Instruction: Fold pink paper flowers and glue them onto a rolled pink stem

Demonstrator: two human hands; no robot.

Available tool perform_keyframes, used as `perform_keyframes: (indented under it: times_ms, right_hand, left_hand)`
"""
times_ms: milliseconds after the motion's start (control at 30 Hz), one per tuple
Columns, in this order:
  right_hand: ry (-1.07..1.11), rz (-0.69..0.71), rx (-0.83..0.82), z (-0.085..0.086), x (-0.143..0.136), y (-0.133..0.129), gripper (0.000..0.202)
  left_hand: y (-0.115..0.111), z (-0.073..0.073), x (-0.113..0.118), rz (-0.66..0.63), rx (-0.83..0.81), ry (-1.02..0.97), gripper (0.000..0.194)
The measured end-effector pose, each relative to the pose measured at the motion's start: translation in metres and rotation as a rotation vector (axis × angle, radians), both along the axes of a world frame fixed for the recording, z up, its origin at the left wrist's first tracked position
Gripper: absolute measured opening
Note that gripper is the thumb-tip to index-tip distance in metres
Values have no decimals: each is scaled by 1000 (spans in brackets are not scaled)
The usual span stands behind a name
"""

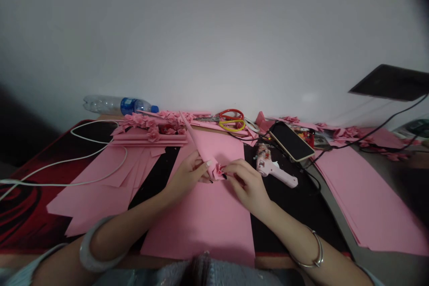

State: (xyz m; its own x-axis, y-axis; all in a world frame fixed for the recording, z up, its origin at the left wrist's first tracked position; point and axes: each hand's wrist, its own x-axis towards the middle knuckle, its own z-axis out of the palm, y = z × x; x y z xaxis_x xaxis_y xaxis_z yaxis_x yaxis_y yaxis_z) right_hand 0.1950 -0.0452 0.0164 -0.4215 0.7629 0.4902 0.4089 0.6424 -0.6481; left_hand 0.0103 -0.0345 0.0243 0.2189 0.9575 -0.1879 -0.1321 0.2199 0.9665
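Note:
A pink paper flower (217, 171) with folded petals is between my hands, above a large pink sheet (204, 223). From it a long, pointed pink paper piece (193, 136) slants up and to the left. My left hand (189, 173) is closed around the base of this paper, thumb on top and fingers underneath. My right hand (246, 183) pinches the flower's right edge with thumb and forefinger, the dark nails close to the petals. Part of the flower is covered by the fingers.
A pale glue gun (276, 173) and a phone (292, 141) lie right of my hands. Scissors (232, 121), paper flowers (154, 128) and a plastic bottle (117, 104) line the back. Pink paper stacks (372, 201) flank both sides. A white cable (63, 184) crosses the left, a black cable (378, 126) the right.

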Motion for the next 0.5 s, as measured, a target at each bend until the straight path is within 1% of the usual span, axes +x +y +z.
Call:
perform_keyframes:
  times_ms: [100,200,300,400,500]
  right_hand:
    - [-2,-40,3,1,0,-2,22]
    - [-1,-95,13,4,0,-4,26]
    - [2,-118,28,5,1,-6,26]
    - [15,-137,40,5,2,-6,26]
    - [26,-187,61,6,5,-4,26]
  left_hand:
    - [1,-3,-1,8,-1,12,28]
    - [3,-7,-2,26,9,13,29]
    - [3,-10,-2,29,12,-3,28]
    - [3,-10,-2,27,8,-30,29]
    - [3,-9,-2,35,5,-32,32]
